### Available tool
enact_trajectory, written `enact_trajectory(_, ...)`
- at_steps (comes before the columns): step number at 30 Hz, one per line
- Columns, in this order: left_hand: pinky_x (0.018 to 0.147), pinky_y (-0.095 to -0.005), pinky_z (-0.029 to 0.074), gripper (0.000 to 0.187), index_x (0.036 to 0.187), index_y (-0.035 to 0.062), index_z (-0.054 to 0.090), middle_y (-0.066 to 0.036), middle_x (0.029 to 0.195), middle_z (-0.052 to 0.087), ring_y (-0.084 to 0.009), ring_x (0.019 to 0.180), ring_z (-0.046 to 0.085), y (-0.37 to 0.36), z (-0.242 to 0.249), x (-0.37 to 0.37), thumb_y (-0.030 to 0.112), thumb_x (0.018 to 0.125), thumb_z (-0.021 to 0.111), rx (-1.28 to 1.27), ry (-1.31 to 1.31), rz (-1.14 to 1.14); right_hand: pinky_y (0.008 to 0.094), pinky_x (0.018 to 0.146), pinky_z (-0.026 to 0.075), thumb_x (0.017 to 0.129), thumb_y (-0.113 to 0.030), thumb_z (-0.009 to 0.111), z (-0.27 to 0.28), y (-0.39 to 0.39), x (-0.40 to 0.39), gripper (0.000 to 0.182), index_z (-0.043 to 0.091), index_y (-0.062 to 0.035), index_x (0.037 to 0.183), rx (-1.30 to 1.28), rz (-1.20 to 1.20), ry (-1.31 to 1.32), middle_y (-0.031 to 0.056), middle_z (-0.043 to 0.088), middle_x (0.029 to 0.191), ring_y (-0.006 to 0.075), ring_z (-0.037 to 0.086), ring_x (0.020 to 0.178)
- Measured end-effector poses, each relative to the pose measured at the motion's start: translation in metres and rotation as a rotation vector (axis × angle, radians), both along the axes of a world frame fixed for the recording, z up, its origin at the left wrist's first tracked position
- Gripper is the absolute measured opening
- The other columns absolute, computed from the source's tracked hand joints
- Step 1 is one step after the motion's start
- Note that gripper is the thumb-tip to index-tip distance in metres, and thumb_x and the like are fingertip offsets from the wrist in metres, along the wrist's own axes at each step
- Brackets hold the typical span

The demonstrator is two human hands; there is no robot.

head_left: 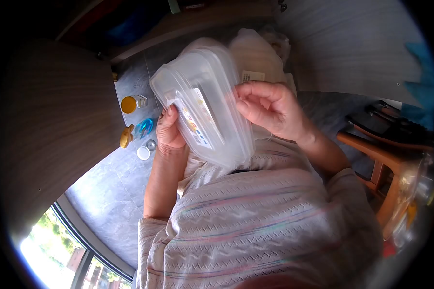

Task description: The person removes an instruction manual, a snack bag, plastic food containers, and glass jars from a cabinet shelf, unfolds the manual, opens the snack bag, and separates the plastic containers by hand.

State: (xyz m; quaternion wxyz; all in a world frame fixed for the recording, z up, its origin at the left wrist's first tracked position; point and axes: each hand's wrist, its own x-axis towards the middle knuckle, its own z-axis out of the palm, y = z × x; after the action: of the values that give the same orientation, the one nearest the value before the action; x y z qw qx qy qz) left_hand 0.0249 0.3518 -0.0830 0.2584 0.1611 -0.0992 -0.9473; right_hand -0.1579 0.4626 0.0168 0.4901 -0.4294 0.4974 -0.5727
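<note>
A clear plastic food container [217, 82] with a printed label [194, 123] is held tilted over my lap. My left hand [169, 132] grips its left side, thumb on the outside and the other fingers hidden behind it. My right hand [275, 108] is at the right rim, its thumb and bent index finger closed on the edge. The container looks see-through and dull, with ridged rims along its right side.
On the grey floor [101, 178] at left stand a yellow-lidded jar [129, 104], a blue bottle with a yellow top [143, 127] and a white round lid [143, 153]. Wooden cabinet panels [62, 120] rise at both sides. A wooden stool [371, 149] stands at right.
</note>
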Motion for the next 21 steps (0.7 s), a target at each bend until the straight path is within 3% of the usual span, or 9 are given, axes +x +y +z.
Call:
enact_trajectory(4,0.088,-0.0379,0.046,0.054,0.116,0.0028,0.050,-0.012,0.108,0.059,-0.0252,0.099,0.058,0.000,0.003,-0.003,0.020,0.070,0.072,-0.017,0.042,-0.017,0.0184,0.054,0.047,0.084,-0.003,0.054,0.004,0.001,0.008,0.020,0.055,0.0022,0.103,-0.008,-0.113,0.213,0.0027,0.061,0.077,0.0047,0.055,0.062)
enact_trajectory(7,0.091,-0.0394,0.044,0.057,0.116,0.0035,0.051,-0.013,0.110,0.058,-0.0264,0.100,0.057,0.000,-0.001,-0.003,0.034,0.071,0.070,-0.100,-0.007,-0.023,0.0188,0.053,0.045,0.082,-0.001,0.053,0.010,0.001,0.007,0.030,0.049,0.0007,0.112,-0.054,-0.163,0.541,0.0048,0.060,0.074,0.0043,0.054,0.059)
enact_trajectory(10,0.091,-0.0395,0.044,0.058,0.117,0.0034,0.050,-0.013,0.110,0.058,-0.0266,0.101,0.057,0.001,0.001,-0.005,0.034,0.072,0.070,-0.118,-0.024,-0.023,0.0191,0.052,0.044,0.080,0.001,0.052,0.002,0.000,0.010,0.042,0.042,-0.0030,0.121,-0.063,-0.227,0.473,0.0046,0.058,0.072,0.0040,0.053,0.057)
enact_trajectory(13,0.089,-0.0379,0.045,0.052,0.117,0.0024,0.050,-0.012,0.109,0.059,-0.0253,0.100,0.057,0.001,0.007,-0.008,0.020,0.072,0.070,-0.044,0.024,-0.021,0.0189,0.052,0.044,0.079,0.004,0.051,-0.002,-0.001,0.009,0.050,0.037,-0.0062,0.126,-0.096,-0.238,0.525,0.0041,0.058,0.073,0.0045,0.051,0.055)
enact_trajectory(17,0.090,-0.0381,0.045,0.052,0.116,0.0029,0.050,-0.012,0.108,0.059,-0.0252,0.100,0.057,0.002,0.011,-0.009,0.019,0.072,0.071,-0.022,0.011,-0.011,0.0180,0.053,0.041,0.080,0.007,0.049,0.005,-0.008,0.018,0.043,0.045,-0.0060,0.121,-0.116,-0.351,0.357,0.0037,0.058,0.075,0.0045,0.048,0.057)
enact_trajectory(21,0.090,-0.0378,0.045,0.048,0.114,0.0032,0.052,-0.012,0.107,0.060,-0.0245,0.099,0.058,0.002,0.014,-0.008,0.019,0.073,0.070,-0.021,-0.028,0.000,0.0161,0.053,0.037,0.083,0.002,0.051,0.001,-0.004,-0.004,0.025,0.056,-0.0022,0.108,-0.167,-0.168,0.504,0.0024,0.057,0.074,0.0047,0.046,0.060)
